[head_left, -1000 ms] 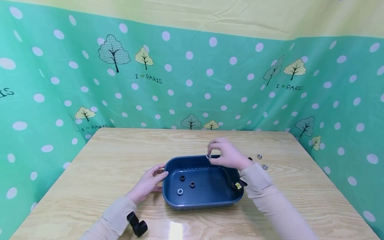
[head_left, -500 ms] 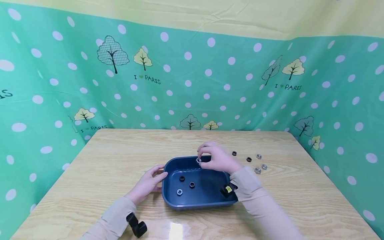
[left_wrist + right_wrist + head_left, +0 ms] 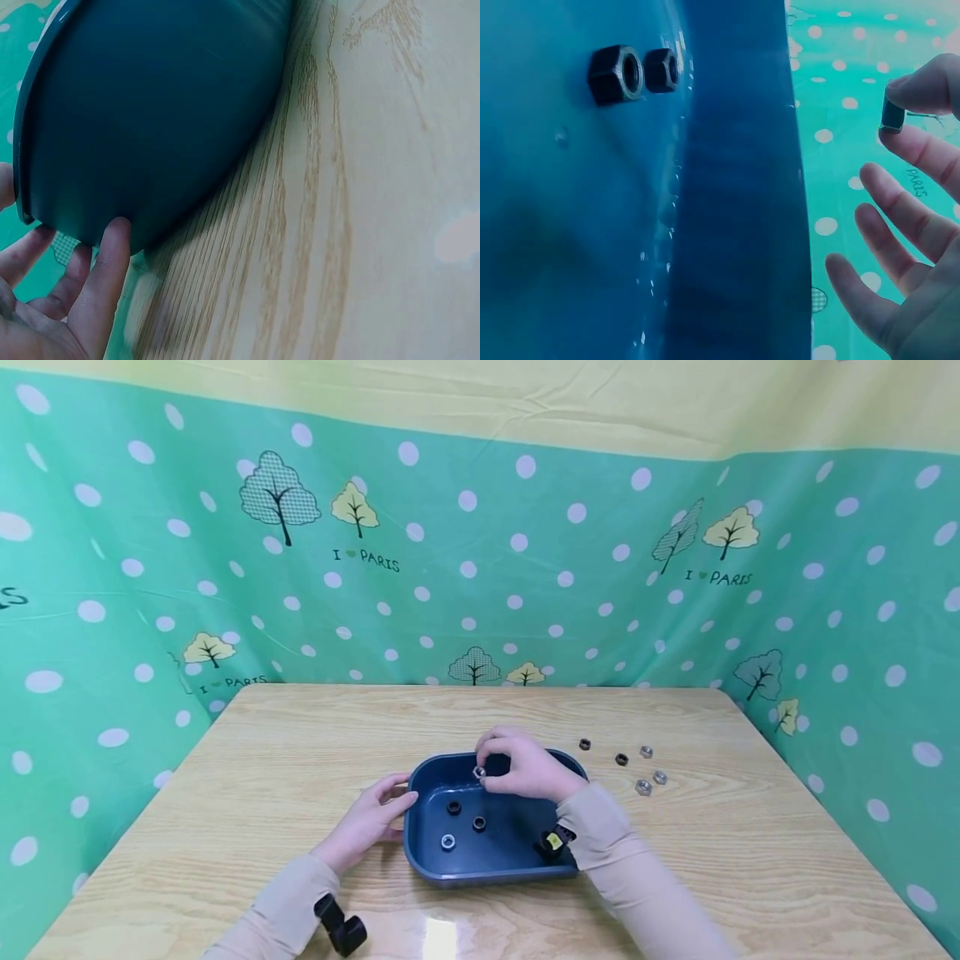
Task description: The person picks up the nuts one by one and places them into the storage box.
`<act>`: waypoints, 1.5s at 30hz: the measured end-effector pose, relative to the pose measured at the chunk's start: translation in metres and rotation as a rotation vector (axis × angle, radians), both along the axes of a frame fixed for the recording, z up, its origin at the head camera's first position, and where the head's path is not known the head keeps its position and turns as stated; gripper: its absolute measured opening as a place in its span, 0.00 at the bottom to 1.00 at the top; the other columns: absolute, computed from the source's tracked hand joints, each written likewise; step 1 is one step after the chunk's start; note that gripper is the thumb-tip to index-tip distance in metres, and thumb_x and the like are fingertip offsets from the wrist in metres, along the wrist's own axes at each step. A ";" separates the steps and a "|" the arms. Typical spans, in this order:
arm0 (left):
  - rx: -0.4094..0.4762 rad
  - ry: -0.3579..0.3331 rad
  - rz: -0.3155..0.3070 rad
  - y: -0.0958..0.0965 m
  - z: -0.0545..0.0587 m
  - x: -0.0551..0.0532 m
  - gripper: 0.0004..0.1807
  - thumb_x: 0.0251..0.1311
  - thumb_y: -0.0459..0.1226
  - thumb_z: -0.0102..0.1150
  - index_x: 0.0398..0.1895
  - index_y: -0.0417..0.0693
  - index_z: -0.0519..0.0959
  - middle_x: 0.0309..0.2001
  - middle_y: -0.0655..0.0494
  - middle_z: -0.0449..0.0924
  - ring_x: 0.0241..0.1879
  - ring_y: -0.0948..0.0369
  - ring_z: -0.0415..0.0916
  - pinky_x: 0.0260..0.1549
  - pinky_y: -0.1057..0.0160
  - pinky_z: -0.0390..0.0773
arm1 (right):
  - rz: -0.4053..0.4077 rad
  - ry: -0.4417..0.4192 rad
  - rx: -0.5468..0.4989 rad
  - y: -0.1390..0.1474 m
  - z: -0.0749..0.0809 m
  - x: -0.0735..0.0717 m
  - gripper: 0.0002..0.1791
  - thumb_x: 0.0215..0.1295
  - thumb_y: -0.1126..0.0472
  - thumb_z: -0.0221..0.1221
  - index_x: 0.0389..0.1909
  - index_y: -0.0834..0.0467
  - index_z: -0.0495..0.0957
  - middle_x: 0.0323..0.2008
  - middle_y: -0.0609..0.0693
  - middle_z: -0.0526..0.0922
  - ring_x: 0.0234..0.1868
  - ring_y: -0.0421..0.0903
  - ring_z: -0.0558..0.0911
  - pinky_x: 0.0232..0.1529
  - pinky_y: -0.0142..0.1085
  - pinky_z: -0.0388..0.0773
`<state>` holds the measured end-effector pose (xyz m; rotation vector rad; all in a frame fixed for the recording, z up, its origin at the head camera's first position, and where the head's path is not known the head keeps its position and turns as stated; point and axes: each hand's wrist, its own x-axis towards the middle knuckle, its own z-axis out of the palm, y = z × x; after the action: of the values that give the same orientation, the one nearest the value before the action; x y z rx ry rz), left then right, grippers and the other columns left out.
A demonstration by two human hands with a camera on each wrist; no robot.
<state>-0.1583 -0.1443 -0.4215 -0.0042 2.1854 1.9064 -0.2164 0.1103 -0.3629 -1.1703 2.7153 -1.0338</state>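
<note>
A dark blue plastic tray (image 3: 517,875) with raised walls sits on the table. Two black nuts (image 3: 479,824) and a silver nut (image 3: 447,842) lie on its floor, towards the left side. My left hand (image 3: 366,822) holds the tray's left end, thumb at the rim and fingertips (image 3: 114,234) against the outer wall. Above the tray's far part is my right hand (image 3: 525,767), pinching another silver nut (image 3: 479,772) between thumb and index finger. In the right wrist view the pinched nut (image 3: 892,112) appears edge-on, with the other fingers spread.
Right of the tray, two black nuts (image 3: 622,759) and three silver nuts (image 3: 643,787) lie loose on the wooden table (image 3: 300,735). A green dotted curtain (image 3: 465,568) hangs behind the table and along both sides.
My right hand has moved left and slightly nearer over the tray with the pinched nut, uncovering loose nuts on the right. The left hand stays on the tray's left end.
</note>
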 end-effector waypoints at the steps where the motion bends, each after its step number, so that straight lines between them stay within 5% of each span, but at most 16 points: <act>1: 0.002 -0.001 0.000 0.000 0.000 0.000 0.26 0.68 0.39 0.50 0.67 0.39 0.61 0.63 0.33 0.64 0.53 0.47 0.75 0.39 0.51 0.84 | 0.008 -0.012 -0.005 0.000 -0.001 0.000 0.05 0.53 0.63 0.64 0.30 0.51 0.78 0.47 0.52 0.79 0.49 0.46 0.73 0.52 0.45 0.74; 19: 0.003 0.002 0.001 0.001 -0.002 -0.001 0.27 0.68 0.40 0.50 0.66 0.39 0.61 0.62 0.33 0.64 0.54 0.46 0.74 0.40 0.50 0.84 | 0.135 -0.120 -0.002 -0.004 -0.020 -0.002 0.05 0.54 0.64 0.62 0.32 0.55 0.79 0.46 0.55 0.80 0.46 0.51 0.77 0.48 0.44 0.78; 31: -0.028 -0.006 0.026 -0.001 -0.005 -0.003 0.28 0.67 0.42 0.52 0.66 0.42 0.62 0.63 0.35 0.65 0.52 0.47 0.76 0.40 0.51 0.84 | 0.156 -0.167 0.130 -0.007 -0.024 -0.003 0.05 0.51 0.63 0.63 0.29 0.50 0.79 0.42 0.44 0.77 0.46 0.46 0.76 0.51 0.38 0.76; 37: -0.014 -0.009 0.017 -0.001 -0.003 -0.004 0.27 0.67 0.41 0.51 0.67 0.41 0.62 0.63 0.34 0.64 0.52 0.48 0.76 0.40 0.51 0.84 | 0.174 -0.134 0.224 -0.009 -0.024 -0.003 0.05 0.51 0.61 0.64 0.30 0.50 0.80 0.43 0.43 0.77 0.47 0.40 0.73 0.51 0.31 0.73; 45: -0.019 -0.006 0.009 0.001 -0.002 -0.002 0.27 0.68 0.40 0.51 0.67 0.39 0.62 0.63 0.33 0.64 0.54 0.45 0.74 0.41 0.50 0.83 | 0.226 -0.137 0.296 -0.010 -0.027 -0.002 0.06 0.49 0.62 0.66 0.28 0.50 0.81 0.47 0.46 0.78 0.52 0.43 0.71 0.55 0.34 0.70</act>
<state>-0.1606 -0.1438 -0.4231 -0.0233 2.2033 1.8884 -0.2186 0.1005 -0.3895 -1.2616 2.4513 -0.6329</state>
